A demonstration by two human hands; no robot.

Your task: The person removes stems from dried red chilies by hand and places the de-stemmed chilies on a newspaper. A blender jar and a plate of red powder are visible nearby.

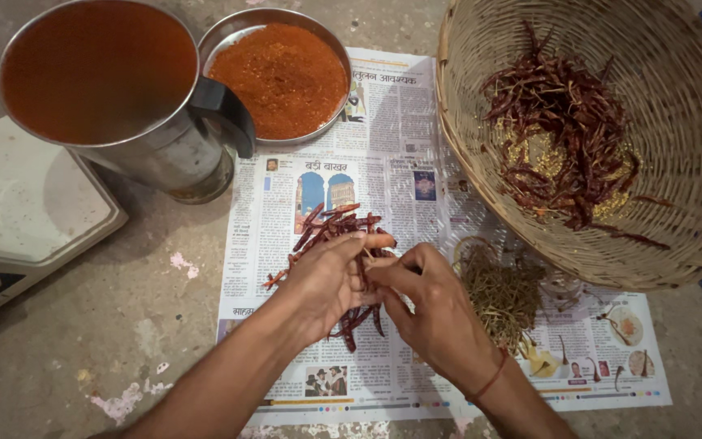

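Both hands meet over a small heap of dried red chillies (331,232) lying on a newspaper (383,154) spread across the floor (107,341). The left hand (327,280) and right hand (432,305) have their fingers (379,241) pinched shut on one chilli at its stem end. It looks light, dry and brittle, best held by the stem. Far right stands a wicker basket (692,162) of chillies, beside it a stem pile (501,293); far left a steel jug (164,154) and a plate of red powder (282,73)
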